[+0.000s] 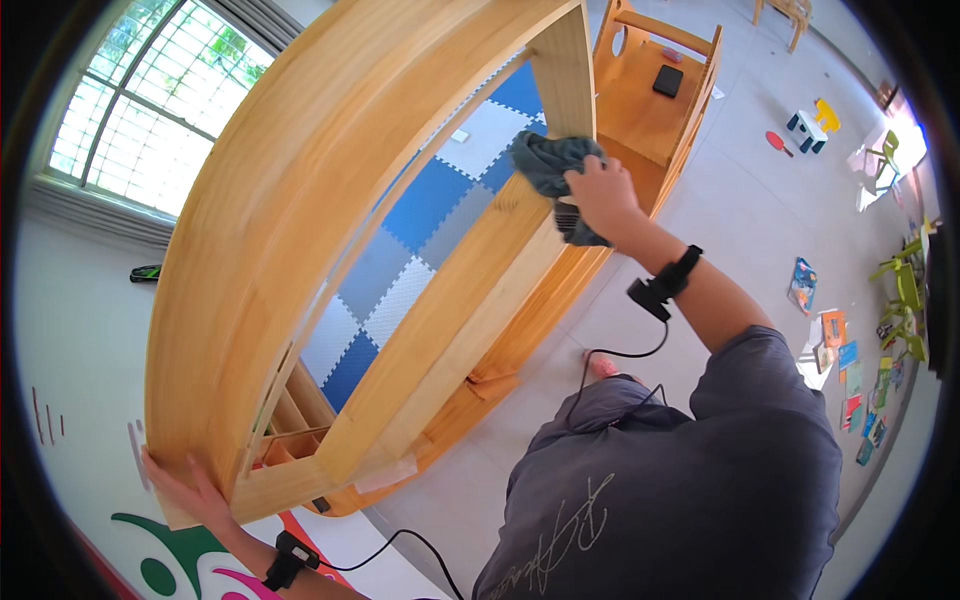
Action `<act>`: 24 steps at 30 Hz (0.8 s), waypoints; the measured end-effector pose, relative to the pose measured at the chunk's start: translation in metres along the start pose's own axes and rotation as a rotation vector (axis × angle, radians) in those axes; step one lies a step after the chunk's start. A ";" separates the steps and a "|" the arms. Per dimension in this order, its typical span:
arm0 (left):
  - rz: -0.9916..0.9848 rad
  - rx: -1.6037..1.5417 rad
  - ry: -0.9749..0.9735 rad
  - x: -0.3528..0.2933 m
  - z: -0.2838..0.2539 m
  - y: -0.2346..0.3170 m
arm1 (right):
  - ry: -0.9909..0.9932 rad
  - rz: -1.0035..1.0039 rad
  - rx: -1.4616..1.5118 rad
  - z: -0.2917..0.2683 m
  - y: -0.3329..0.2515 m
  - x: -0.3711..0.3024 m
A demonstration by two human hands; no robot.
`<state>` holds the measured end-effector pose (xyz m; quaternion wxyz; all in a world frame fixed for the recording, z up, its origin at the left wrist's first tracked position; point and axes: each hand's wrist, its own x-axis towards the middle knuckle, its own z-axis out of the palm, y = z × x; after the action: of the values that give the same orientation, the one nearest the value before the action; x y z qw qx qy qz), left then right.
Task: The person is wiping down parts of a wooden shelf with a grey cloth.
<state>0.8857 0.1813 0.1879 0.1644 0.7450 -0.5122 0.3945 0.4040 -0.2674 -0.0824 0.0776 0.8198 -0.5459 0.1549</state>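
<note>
A large pale wooden shelf unit (235, 240), tilted in view, fills the left and middle. My right hand (603, 197) is closed round a dark grey-green cloth (556, 163), which lies bunched against the far end of the unit's wooden rail (455, 275). Part of the cloth hangs down below my fingers. At the unit's near left corner, my left hand (195, 495) rests on the wood with its fingers spread. Each wrist wears a black strap with a small device and a cable.
An orange-brown wooden stand (640, 110) adjoins the far end, with a black flat object (668, 81) on it. Blue, grey and white foam mats (400, 265) show through the frame. Books (835, 328), a small white table (806, 130) and green chairs (905, 290) are at right.
</note>
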 end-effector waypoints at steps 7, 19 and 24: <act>-0.034 0.012 0.017 0.004 0.018 -0.015 | -0.419 0.364 0.242 0.023 0.167 -0.058; -0.035 0.022 0.039 0.002 0.005 -0.004 | 0.307 -0.181 0.746 -0.104 0.032 -0.011; -0.063 -0.006 0.063 0.003 0.007 0.009 | 0.106 -0.320 0.409 0.015 -0.031 0.049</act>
<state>0.8809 0.1706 0.1844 0.1948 0.7475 -0.4844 0.4107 0.4524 -0.3029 -0.0788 -0.0378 0.8849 -0.3620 0.2907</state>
